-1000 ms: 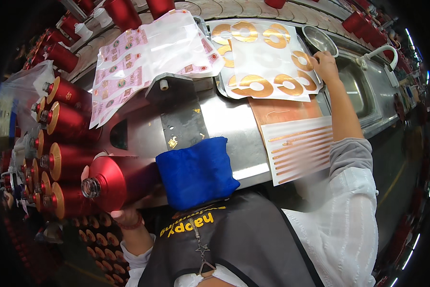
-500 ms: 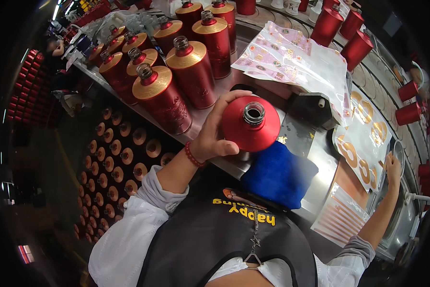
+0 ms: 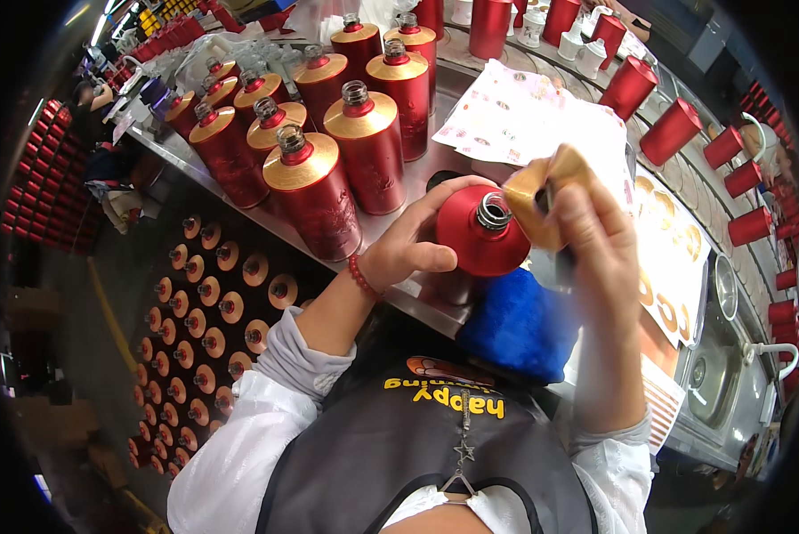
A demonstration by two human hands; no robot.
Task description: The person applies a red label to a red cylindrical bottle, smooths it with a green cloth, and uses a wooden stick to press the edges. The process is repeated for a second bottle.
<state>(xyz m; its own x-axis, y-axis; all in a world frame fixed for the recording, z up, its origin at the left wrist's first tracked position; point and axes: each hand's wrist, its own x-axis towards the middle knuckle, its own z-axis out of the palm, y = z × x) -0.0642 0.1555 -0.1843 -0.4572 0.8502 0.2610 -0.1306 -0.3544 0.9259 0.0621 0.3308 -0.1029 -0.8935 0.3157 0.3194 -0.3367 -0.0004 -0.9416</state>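
My left hand (image 3: 415,240) is wrapped around a red bottle (image 3: 480,242) with a bare red shoulder and an uncapped clear glass neck. Pinched in my right hand (image 3: 600,227) is a curved gold decal (image 3: 542,198), held just right of the bottle's neck; the fingers are partly blurred. The decal seems to stand apart from the neck or barely touch it. A blue cloth pad (image 3: 520,325) lies below the bottle at the table's near edge. Sheets with gold ring decals (image 3: 671,222) lie right of my right hand.
Several red bottles with gold shoulders (image 3: 315,200) crowd the table at the left. More stand below on the floor side (image 3: 195,334). Pink-patterned sheets (image 3: 497,111) lie behind my hands. A curved conveyor (image 3: 586,89) carries red bottles; a metal sink (image 3: 715,383) is at the right.
My right hand has come from the decal sheet at the right to the bottle, bringing a gold decal. My left hand and the bottle have shifted slightly right and tilted.
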